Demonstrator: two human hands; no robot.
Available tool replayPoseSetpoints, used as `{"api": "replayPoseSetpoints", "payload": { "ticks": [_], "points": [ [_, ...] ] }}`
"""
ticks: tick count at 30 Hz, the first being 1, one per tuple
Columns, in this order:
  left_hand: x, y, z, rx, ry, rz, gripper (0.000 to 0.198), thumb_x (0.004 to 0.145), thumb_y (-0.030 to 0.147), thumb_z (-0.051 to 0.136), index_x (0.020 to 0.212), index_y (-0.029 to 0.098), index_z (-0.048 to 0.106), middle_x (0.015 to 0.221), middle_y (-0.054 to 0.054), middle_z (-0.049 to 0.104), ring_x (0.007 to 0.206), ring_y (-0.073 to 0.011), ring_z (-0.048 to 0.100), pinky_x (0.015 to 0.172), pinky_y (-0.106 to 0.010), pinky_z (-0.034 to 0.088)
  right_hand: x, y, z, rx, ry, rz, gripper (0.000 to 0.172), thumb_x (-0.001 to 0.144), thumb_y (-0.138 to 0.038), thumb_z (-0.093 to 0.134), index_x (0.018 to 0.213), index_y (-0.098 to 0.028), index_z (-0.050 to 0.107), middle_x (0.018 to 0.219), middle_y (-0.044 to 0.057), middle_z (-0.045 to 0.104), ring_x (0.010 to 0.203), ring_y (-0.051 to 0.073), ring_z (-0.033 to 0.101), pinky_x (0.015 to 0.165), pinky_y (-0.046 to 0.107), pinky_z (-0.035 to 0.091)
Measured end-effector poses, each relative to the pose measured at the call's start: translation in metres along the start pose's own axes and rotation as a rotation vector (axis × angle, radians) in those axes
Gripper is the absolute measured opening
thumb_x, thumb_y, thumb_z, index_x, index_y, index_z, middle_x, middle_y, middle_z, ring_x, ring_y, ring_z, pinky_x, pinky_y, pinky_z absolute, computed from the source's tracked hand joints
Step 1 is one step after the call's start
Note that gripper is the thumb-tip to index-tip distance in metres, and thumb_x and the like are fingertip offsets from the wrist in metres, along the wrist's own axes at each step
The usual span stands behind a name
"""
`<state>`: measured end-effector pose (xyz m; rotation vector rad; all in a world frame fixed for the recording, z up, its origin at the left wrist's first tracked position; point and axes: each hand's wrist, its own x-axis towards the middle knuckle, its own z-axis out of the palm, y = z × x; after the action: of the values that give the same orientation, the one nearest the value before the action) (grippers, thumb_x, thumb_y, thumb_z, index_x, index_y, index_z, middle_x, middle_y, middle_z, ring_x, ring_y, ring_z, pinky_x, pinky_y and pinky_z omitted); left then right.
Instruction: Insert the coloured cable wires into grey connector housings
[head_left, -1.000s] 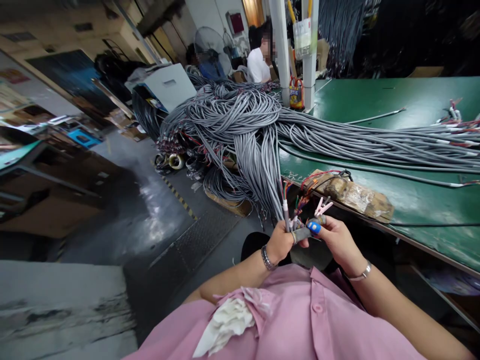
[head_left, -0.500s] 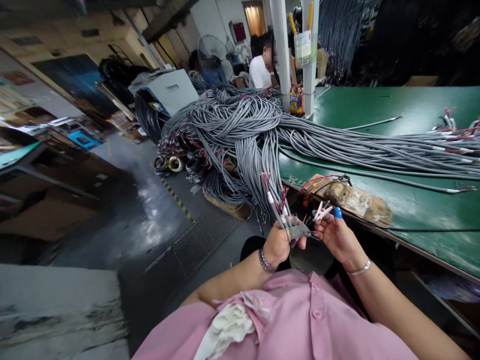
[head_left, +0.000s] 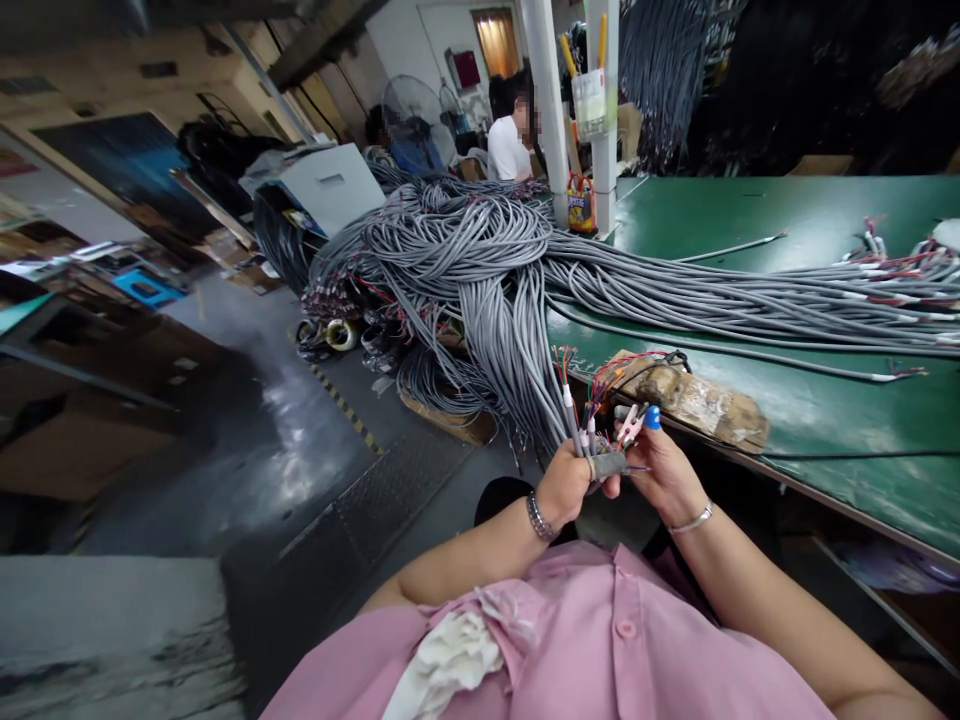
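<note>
My left hand [head_left: 564, 488] is closed around the ends of several grey cables [head_left: 574, 425]. Thin coloured wires [head_left: 566, 362] fan out of their stripped tips. A grey wrap [head_left: 607, 465] lies over the left thumb. Close beside it, my right hand [head_left: 666, 475] is closed on a small pale-pink two-armed tool [head_left: 630, 425], whose exact kind I cannot make out. A blue cover [head_left: 652, 417] sits on a right-hand fingertip. The right fingertips are close to the wire ends at the left thumb; whether they grip a wire is too small to tell.
A large heap of grey cables [head_left: 457, 235] spills over the green table [head_left: 697, 215] and its left edge. A taped wooden block [head_left: 705, 405] lies at the front edge. Beyond stand a white post [head_left: 546, 110] and a person in white [head_left: 508, 150].
The view has shifted slightly right. My right hand has come closer to my left, and the pink tool's arms look closer together. The held cable ends are turned a little.
</note>
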<state>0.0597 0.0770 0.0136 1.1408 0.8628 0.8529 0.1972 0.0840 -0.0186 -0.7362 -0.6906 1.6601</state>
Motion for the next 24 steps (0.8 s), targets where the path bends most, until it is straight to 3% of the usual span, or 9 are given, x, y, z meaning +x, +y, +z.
{"api": "replayPoseSetpoints", "payload": {
  "ticks": [4,13,18,22,24],
  "points": [
    [0.001,-0.001,-0.001,0.019,-0.005,-0.034,0.047,0.074,0.051,0.068,0.048,0.013,0.06,0.043,-0.004,0.056,0.041,-0.0094,0.046,0.047,-0.024,0.034,0.001,0.002,0.0,0.134,0.1,0.033,0.05,0.075,-0.069,0.06,0.084,-0.021,0.066,0.07,0.004,0.065,0.062,0.021,0.06,0.061,0.036,0.05],
    [-0.012,0.001,-0.002,-0.026,0.036,0.033,0.036,0.073,0.039,0.072,0.051,0.013,0.061,0.046,-0.003,0.058,0.043,-0.0087,0.048,0.049,-0.023,0.036,-0.004,-0.004,-0.008,0.169,0.057,0.105,0.055,0.078,-0.075,0.047,0.085,-0.024,0.068,0.086,0.005,0.069,0.069,0.017,0.06,0.067,0.033,0.049],
    [-0.018,0.0,0.003,-0.045,0.094,0.086,0.034,0.073,0.039,0.073,0.054,0.013,0.061,0.047,-0.002,0.059,0.044,-0.0094,0.049,0.05,-0.023,0.038,-0.004,0.0,-0.009,0.107,0.084,-0.001,0.033,0.082,-0.055,0.062,0.089,-0.024,0.07,0.084,0.002,0.067,0.068,0.014,0.057,0.064,0.027,0.047],
    [-0.014,-0.002,0.007,-0.068,0.128,0.117,0.03,0.073,0.034,0.073,0.054,0.013,0.062,0.048,-0.002,0.059,0.045,-0.0101,0.051,0.051,-0.024,0.039,-0.002,0.009,-0.011,0.047,0.165,-0.142,0.042,0.083,-0.061,0.057,0.081,-0.021,0.069,0.076,0.004,0.065,0.064,0.014,0.054,0.061,0.028,0.047],
    [-0.011,-0.003,0.009,-0.076,0.133,0.114,0.03,0.073,0.034,0.072,0.053,0.013,0.062,0.047,-0.003,0.059,0.044,-0.0102,0.051,0.05,-0.024,0.039,0.0,0.011,-0.01,0.073,0.162,-0.117,0.045,0.082,-0.063,0.056,0.08,-0.02,0.069,0.078,0.005,0.066,0.065,0.016,0.056,0.061,0.029,0.048]
  ]
}}
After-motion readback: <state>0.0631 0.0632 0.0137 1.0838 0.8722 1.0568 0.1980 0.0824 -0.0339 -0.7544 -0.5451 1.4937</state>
